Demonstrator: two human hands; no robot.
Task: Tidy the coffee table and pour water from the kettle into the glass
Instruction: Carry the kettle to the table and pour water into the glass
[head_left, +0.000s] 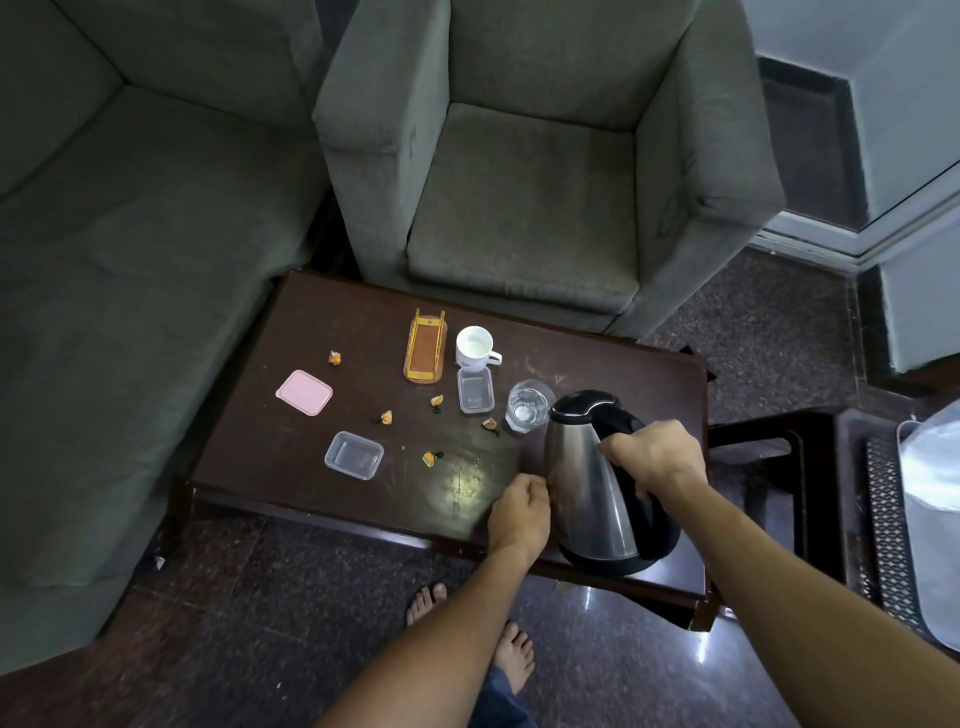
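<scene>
A steel kettle (587, 488) with a black lid and handle is tilted over the right part of the dark coffee table (291, 457), its spout close to a clear glass (527, 406) that holds some water. My right hand (657, 457) grips the kettle's handle. My left hand (519, 514) is a closed fist at the kettle's left side, touching or nearly touching its body. Several orange candy wrappers (430, 458) lie scattered on the table.
On the table stand a white mug (474, 347), two clear plastic boxes (354, 455), (475, 389), a pink lid (304, 392) and an orange rack (426, 345). A grey armchair (530, 171) and sofa (104, 260) border the table. A dark side stand (831, 467) is at right. My bare feet (514, 654) are below.
</scene>
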